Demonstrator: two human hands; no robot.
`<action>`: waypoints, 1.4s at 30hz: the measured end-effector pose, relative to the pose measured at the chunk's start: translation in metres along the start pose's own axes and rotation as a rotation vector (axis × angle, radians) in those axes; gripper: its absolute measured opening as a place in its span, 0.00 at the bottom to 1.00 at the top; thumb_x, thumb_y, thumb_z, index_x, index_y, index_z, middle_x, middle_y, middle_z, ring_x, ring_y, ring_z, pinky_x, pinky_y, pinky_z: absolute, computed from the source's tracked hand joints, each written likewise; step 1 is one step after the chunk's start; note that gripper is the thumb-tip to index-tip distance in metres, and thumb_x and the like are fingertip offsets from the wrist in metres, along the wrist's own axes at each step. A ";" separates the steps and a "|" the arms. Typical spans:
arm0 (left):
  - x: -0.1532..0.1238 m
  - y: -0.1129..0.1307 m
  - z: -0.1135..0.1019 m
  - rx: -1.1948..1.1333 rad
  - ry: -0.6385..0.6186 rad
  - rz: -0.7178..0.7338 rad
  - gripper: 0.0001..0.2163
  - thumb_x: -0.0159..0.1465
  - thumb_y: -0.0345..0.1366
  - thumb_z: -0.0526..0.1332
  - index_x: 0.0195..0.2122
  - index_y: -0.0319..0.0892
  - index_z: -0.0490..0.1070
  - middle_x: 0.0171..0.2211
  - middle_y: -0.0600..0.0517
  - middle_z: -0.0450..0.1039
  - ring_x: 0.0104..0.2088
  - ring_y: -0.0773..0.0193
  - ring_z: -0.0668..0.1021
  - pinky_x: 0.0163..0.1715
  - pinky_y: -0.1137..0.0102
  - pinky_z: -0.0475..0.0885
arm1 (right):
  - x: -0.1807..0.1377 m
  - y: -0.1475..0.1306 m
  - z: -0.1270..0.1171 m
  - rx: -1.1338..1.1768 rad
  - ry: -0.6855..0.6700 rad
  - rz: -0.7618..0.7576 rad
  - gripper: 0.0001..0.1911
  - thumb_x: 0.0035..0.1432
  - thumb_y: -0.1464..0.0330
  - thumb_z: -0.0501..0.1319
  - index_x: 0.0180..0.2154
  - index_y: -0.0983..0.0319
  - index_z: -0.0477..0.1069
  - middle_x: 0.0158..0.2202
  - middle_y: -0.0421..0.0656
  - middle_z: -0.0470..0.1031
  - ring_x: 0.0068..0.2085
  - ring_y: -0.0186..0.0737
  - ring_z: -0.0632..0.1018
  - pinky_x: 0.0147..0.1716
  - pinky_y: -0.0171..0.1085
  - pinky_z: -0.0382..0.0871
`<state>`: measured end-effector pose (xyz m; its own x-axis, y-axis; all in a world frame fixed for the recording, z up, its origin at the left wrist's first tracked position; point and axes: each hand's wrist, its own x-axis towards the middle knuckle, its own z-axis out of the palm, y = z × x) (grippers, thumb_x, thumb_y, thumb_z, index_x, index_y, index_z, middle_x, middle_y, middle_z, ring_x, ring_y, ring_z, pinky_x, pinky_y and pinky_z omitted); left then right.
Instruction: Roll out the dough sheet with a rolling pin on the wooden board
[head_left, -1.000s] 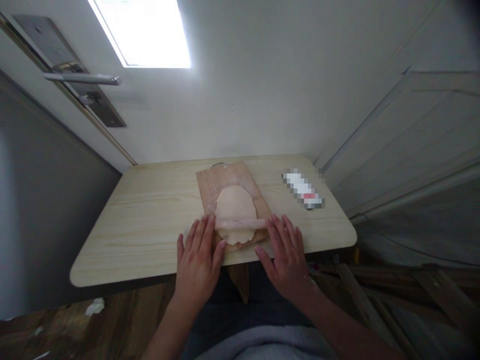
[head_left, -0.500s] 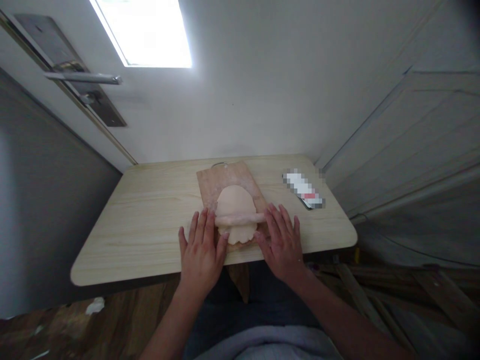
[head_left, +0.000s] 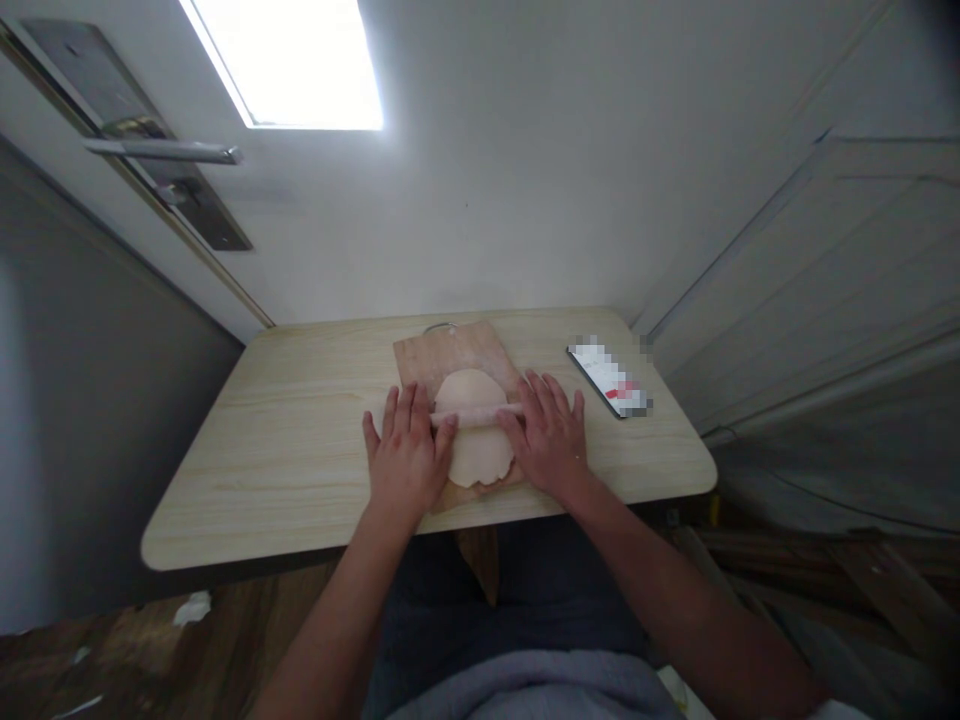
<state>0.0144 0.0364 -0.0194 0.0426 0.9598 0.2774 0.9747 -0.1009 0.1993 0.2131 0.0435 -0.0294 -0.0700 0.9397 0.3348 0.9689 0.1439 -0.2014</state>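
Note:
A flat oval of pale dough lies on a brown wooden cutting board on a light wood table. A thin rolling pin lies across the dough's far half. My left hand rests flat on the pin's left end, fingers stretched out. My right hand lies flat on the pin's right end, fingers spread.
A phone lies on the table at the right, near the far corner. A white door with a metal handle stands behind the table at the left. Wooden slats lie on the floor at the right.
Both hands have moved away from me, rolling the pin from the dough's near edge up to its far half.

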 end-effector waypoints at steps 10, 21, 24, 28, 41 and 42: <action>0.033 -0.002 -0.004 0.083 -0.058 0.034 0.29 0.73 0.51 0.37 0.66 0.42 0.63 0.69 0.43 0.61 0.70 0.45 0.58 0.67 0.37 0.48 | 0.043 -0.001 0.000 -0.022 -0.104 0.011 0.29 0.73 0.51 0.44 0.62 0.58 0.67 0.65 0.49 0.68 0.66 0.55 0.63 0.65 0.64 0.44; 0.098 -0.008 -0.006 0.102 -0.227 0.048 0.27 0.72 0.47 0.42 0.68 0.44 0.59 0.71 0.42 0.57 0.70 0.43 0.58 0.65 0.34 0.49 | 0.088 -0.003 0.010 -0.084 -0.140 -0.004 0.25 0.72 0.55 0.45 0.63 0.55 0.66 0.67 0.48 0.65 0.66 0.58 0.62 0.63 0.69 0.46; 0.117 -0.003 -0.012 0.048 -0.216 0.050 0.27 0.71 0.46 0.44 0.68 0.43 0.59 0.69 0.41 0.59 0.68 0.43 0.62 0.64 0.35 0.54 | 0.093 0.000 0.010 -0.096 -0.161 -0.033 0.25 0.72 0.55 0.46 0.64 0.54 0.64 0.68 0.48 0.63 0.67 0.60 0.61 0.63 0.70 0.47; 0.126 0.004 -0.007 0.023 -0.156 0.013 0.24 0.72 0.44 0.41 0.63 0.44 0.66 0.64 0.40 0.66 0.63 0.45 0.68 0.63 0.39 0.58 | 0.102 0.006 0.005 -0.067 -0.248 0.006 0.30 0.68 0.49 0.51 0.64 0.55 0.65 0.66 0.51 0.65 0.65 0.61 0.64 0.61 0.69 0.51; 0.124 -0.003 0.015 0.023 -0.168 0.021 0.22 0.72 0.45 0.42 0.58 0.45 0.68 0.60 0.40 0.68 0.61 0.45 0.69 0.61 0.38 0.59 | 0.123 0.006 0.006 -0.058 -0.367 0.071 0.29 0.70 0.50 0.45 0.63 0.56 0.66 0.62 0.53 0.69 0.62 0.63 0.68 0.58 0.71 0.54; 0.123 -0.002 0.014 0.021 -0.163 0.019 0.22 0.72 0.45 0.42 0.58 0.45 0.68 0.60 0.40 0.68 0.61 0.45 0.69 0.60 0.38 0.59 | 0.120 0.006 0.007 -0.062 -0.348 0.065 0.29 0.70 0.51 0.46 0.63 0.56 0.65 0.63 0.53 0.69 0.62 0.62 0.68 0.58 0.70 0.55</action>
<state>0.0204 0.1585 0.0011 0.0950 0.9877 0.1241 0.9777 -0.1161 0.1753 0.2091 0.1598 0.0031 -0.0739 0.9972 -0.0128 0.9858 0.0711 -0.1523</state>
